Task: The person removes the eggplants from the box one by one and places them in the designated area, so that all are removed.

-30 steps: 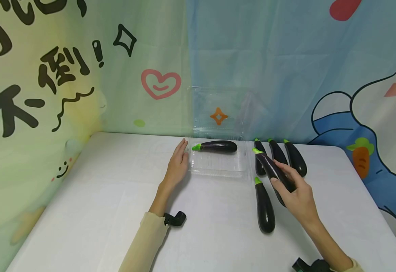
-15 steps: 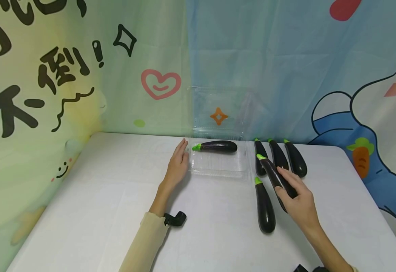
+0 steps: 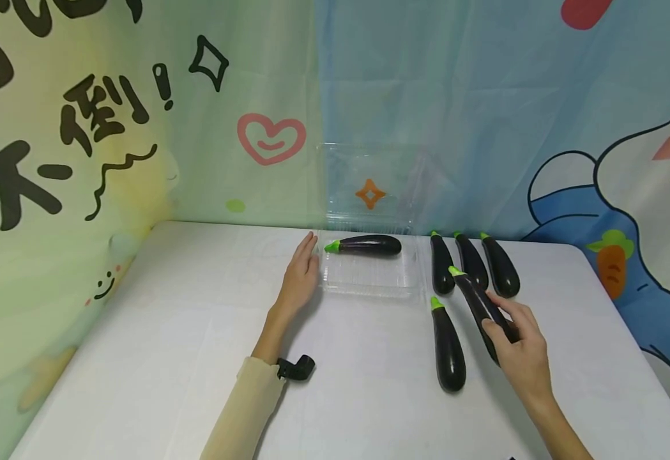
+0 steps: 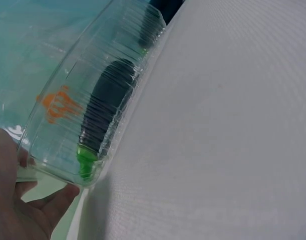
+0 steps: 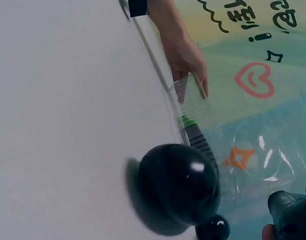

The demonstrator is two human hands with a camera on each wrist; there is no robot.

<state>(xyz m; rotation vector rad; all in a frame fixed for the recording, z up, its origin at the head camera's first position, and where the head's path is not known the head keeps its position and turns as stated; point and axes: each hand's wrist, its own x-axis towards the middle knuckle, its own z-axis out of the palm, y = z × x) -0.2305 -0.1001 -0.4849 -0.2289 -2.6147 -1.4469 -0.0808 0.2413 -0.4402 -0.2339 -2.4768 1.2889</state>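
My right hand (image 3: pixel 521 351) grips a dark purple eggplant (image 3: pixel 475 297) with a green stem, thumb on one side and fingers on the other. In the right wrist view this eggplant (image 5: pixel 293 212) shows at the lower right. My left hand (image 3: pixel 300 275) rests straight-fingered against the left end of a clear plastic box (image 3: pixel 369 278), its lid (image 3: pixel 369 160) standing up behind. One eggplant (image 3: pixel 369 245) lies crosswise inside, along the back. In the left wrist view, fingertips touch the box's corner beside the eggplant (image 4: pixel 106 102).
Three eggplants stand in a row at the back right: left (image 3: pixel 441 265), middle (image 3: pixel 471 259) and right (image 3: pixel 501 265). Another eggplant (image 3: pixel 449 348) lies nearer, left of my right hand. A printed cloth (image 3: pixel 277 57) hangs behind the white table (image 3: pixel 197 319).
My right hand has drawn the gripped eggplant back and to the right, away from the row. The left hand and the box have stayed in place.
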